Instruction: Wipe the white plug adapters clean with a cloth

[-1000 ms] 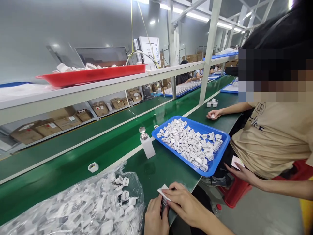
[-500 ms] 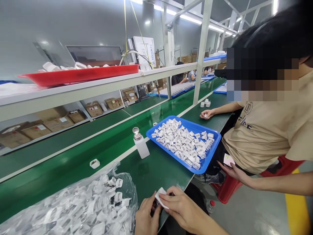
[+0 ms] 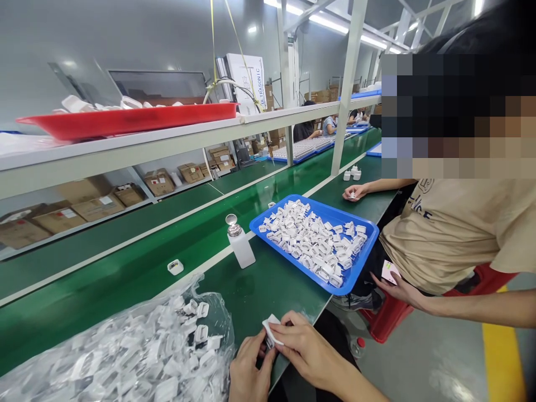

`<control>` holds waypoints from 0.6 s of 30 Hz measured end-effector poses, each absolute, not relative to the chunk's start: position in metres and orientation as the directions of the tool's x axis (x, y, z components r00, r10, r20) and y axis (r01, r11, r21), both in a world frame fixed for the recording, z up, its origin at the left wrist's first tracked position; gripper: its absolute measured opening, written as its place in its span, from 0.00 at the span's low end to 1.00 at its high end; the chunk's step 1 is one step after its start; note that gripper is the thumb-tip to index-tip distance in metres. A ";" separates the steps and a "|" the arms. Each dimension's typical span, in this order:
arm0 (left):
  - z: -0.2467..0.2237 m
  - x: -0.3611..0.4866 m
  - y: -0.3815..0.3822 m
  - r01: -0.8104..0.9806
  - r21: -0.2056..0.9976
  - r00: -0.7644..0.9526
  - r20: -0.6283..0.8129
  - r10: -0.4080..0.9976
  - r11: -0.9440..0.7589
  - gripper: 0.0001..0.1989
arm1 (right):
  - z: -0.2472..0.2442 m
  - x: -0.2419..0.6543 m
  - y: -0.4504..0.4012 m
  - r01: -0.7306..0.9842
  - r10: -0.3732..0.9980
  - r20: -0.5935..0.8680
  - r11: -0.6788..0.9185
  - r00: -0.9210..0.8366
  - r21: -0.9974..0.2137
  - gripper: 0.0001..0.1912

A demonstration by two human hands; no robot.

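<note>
White plastic housing (image 3: 175, 267) glides along green belt (image 3: 218, 231), eight o'clock, right hand (image 3: 307, 347) pinches folded white wipe (image 3: 273, 328), left hand (image 3: 250, 365) clasps half-hidden pale piece (image 3: 269, 341)

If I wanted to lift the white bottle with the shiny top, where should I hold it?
Hold the white bottle around its straight-sided body, below the metal top, probably from the near left. It stands upright, the blue tray sits close on its right, and the raised lid makes the top a poorer grip.
</note>
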State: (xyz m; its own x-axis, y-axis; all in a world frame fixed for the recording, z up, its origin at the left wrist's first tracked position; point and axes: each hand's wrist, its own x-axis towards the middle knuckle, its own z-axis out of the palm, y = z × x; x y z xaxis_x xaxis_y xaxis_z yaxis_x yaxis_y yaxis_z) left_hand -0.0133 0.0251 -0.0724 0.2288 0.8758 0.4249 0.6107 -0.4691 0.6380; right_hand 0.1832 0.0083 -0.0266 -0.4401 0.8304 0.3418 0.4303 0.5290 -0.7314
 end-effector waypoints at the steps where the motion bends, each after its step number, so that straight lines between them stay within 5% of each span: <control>1: -0.071 -0.013 0.024 0.610 0.637 0.223 0.433 0.874 -0.471 0.26 | -0.026 0.185 0.005 0.425 0.829 0.338 0.528 -0.445 -0.736 0.18; 11: -0.060 -0.012 0.023 0.620 0.623 0.272 0.399 0.876 -0.477 0.19 | -0.023 0.175 0.011 0.415 0.867 0.313 0.467 -0.387 -0.781 0.16; 18: -0.052 -0.009 0.015 0.545 0.735 0.174 0.371 0.912 -0.403 0.16 | -0.021 0.173 0.024 0.264 0.909 0.293 0.373 -0.296 -0.890 0.19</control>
